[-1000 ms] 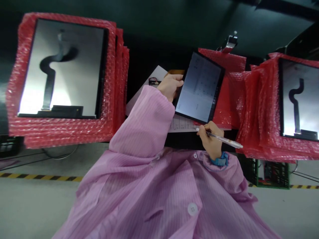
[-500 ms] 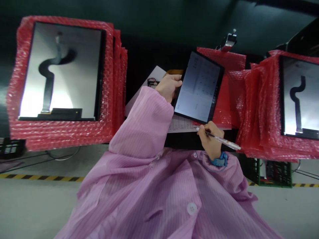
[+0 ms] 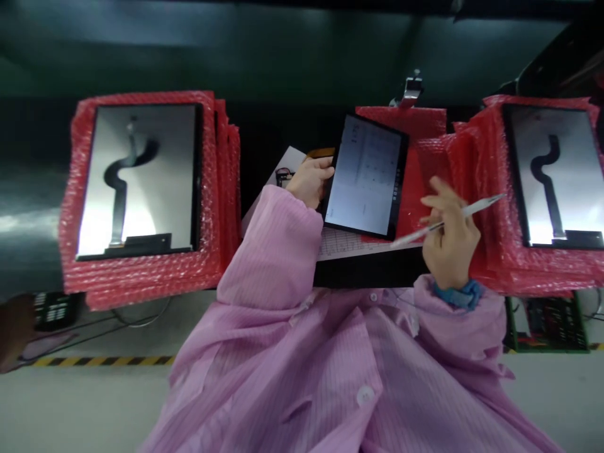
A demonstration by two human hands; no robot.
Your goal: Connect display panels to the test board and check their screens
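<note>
Presently, a glossy left panel [image 3: 160, 201] is lying on a left stack of red bubble wrap [image 3: 211, 189]. To its right, the left hand [image 3: 310, 181] is gripping the left edge of a lit screen [image 3: 364, 182]. The screen is occupying the middle, overlapping a printed sheet [image 3: 346, 244] at its near edge. A metal clip [image 3: 411, 90] is standing far of it. The right hand [image 3: 450, 242], blurring, is pinching a pen [image 3: 481, 205] between its fingers, apart from the screen. Farther right, another panel [image 3: 578, 189] is resting on a right stack [image 3: 486, 163].
</note>
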